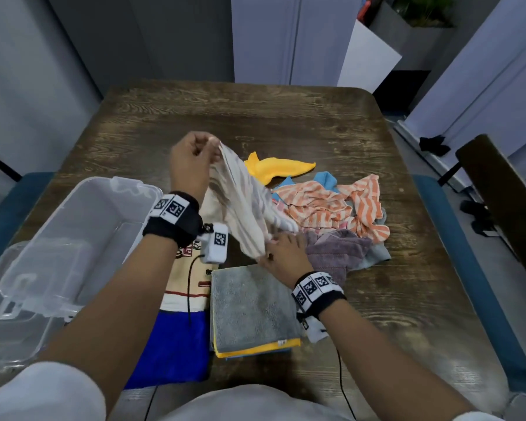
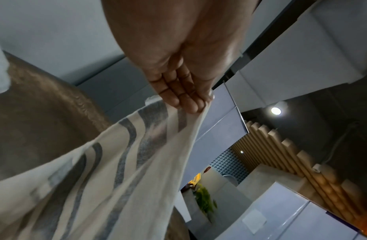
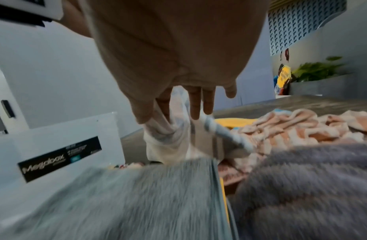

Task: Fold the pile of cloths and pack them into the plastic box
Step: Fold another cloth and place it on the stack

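My left hand (image 1: 195, 151) is raised over the table and grips the top corner of a cream cloth with grey stripes (image 1: 243, 205); its curled fingers (image 2: 184, 97) clamp the striped cloth (image 2: 108, 162). My right hand (image 1: 281, 252) pinches that cloth's lower edge between thumb and forefinger (image 3: 162, 105), low over the folded stack, while its other fingers stay straight. The striped cloth (image 3: 168, 142) hangs slack between both hands. A clear plastic box (image 1: 73, 238) stands at the left. The unfolded pile (image 1: 331, 211) of orange-striped, purple, blue and yellow cloths lies at the right.
A folded stack with a grey cloth on top (image 1: 252, 308) lies in front of me beside a folded blue and cream towel (image 1: 179, 314). The box's clear lid (image 1: 9, 338) sits at the near left. A dark chair (image 1: 498, 189) stands past the wooden table's (image 1: 255, 117) right edge.
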`<state>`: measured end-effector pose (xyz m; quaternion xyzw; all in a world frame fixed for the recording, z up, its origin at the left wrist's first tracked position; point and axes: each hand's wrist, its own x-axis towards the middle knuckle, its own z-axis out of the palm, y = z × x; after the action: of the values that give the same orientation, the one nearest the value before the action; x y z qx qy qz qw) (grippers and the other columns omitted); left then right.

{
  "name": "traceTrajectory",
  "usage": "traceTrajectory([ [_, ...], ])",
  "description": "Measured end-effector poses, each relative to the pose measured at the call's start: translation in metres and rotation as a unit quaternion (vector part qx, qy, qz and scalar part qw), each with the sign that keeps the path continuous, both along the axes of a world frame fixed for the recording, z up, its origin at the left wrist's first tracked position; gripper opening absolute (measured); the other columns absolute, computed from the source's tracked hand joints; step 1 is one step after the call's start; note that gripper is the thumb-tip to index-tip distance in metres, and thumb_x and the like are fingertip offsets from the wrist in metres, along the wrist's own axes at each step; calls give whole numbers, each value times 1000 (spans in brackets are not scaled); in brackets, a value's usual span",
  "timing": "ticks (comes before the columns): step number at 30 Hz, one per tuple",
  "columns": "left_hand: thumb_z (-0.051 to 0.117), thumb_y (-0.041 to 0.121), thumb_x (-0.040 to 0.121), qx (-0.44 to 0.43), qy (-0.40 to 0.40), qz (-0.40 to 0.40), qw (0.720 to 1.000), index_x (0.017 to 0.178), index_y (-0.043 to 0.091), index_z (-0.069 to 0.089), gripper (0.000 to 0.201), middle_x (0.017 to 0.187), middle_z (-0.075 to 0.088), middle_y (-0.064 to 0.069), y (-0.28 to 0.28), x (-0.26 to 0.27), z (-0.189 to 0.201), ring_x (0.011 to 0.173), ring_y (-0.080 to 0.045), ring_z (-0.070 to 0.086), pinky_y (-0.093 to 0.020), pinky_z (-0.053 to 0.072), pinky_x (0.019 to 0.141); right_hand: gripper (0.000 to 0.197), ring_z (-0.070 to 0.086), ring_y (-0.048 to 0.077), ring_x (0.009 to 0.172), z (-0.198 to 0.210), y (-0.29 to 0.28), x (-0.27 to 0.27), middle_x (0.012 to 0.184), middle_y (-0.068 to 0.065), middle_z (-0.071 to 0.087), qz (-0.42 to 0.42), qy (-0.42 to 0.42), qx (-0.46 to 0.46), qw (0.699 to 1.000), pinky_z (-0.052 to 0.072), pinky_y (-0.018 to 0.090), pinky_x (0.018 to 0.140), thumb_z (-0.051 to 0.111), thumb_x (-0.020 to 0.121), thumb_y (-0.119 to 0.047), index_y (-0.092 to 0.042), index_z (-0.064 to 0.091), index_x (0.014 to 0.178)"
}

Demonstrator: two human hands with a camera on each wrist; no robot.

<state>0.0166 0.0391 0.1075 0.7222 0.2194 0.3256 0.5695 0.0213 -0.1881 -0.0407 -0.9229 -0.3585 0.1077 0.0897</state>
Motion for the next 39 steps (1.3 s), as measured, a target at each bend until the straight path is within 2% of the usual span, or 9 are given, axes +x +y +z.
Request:
traceTrajectory([
  [6, 68, 17, 94, 32, -17, -19, 999, 89, 20, 70, 7, 83, 74, -7, 2, 9, 31, 69, -14, 71, -28, 58, 69, 49, 50, 27, 115, 45, 32, 16, 124, 9, 50, 63, 78, 218, 971, 44, 41, 99, 68, 92, -32, -25, 56, 138],
  [12, 67, 18, 95, 55, -52, 2, 997, 92, 17, 70, 5, 82, 74, -1, 1, 11, 69, 71, -14, 71, -32, 61, 70, 24, 55, 20, 106, 75, 41, 25, 109, 4, 55, 108, 95, -26, 989, 46, 33, 88, 62, 96, -40, -22, 74, 105],
  [16, 67, 15, 95, 54, -85, 10, 995, 93, 10, 70, 6, 75, 71, 1, 16, 10, 93, 63, -7, 67, -23, 55, 60, 14, 51, 5, 72, 100, 44, 27, 86, -11, 53, 61, 65, 221, 971, 44, 26, 67, 62, 97, -23, -18, 69, 109],
  [19, 70, 15, 92, 53, -75, -29, 995, 90, 14, 72, 4, 75, 74, 0, 14, 10, 97, 67, -14, 71, -27, 57, 65, 16, 59, 9, 85, 132, 64, 19, 102, -3, 60, 99, 38, 383, 918, 50, 24, 75, 62, 97, -17, -14, 65, 113],
  [22, 72, 21, 92, 84, -49, -52, 994, 97, 11, 74, 11, 82, 77, 1, 10, 8, 99, 74, -14, 74, -24, 59, 69, 22, 62, 11, 95, 150, 81, 13, 115, 3, 63, 115, 47, 432, 893, 54, 30, 82, 63, 95, -10, -10, 62, 118],
  [28, 73, 19, 91, 81, -67, -57, 993, 100, 4, 73, 17, 84, 77, -4, 10, 8, 109, 75, -17, 75, -28, 61, 69, 37, 64, 25, 109, 140, 86, 17, 134, 2, 63, 112, 53, 271, 955, 53, 42, 85, 58, 96, -12, -17, 61, 133],
  [31, 74, 21, 91, 70, -83, -61, 992, 98, 7, 73, 16, 85, 77, -7, 11, 11, 115, 77, -22, 76, -36, 62, 71, 38, 62, 31, 113, 134, 85, 15, 135, 6, 62, 140, 41, 226, 963, 51, 38, 84, 55, 97, -11, -13, 60, 134],
  [35, 73, 22, 91, 67, -109, -51, 990, 93, 14, 72, 9, 82, 76, -5, 12, 17, 122, 74, -23, 75, -34, 61, 66, 35, 65, 31, 106, 134, 93, 13, 134, 12, 59, 158, 87, 19, 983, 55, 44, 86, 55, 100, -17, -10, 52, 135],
  [39, 70, 18, 92, 62, -136, 2, 989, 89, 17, 71, 3, 76, 74, -1, 23, 19, 126, 67, -18, 72, -31, 59, 65, 29, 56, 29, 123, 136, 91, 23, 132, 11, 59, 168, 18, -65, 983, 46, 36, 96, 46, 105, -17, -4, 55, 129],
])
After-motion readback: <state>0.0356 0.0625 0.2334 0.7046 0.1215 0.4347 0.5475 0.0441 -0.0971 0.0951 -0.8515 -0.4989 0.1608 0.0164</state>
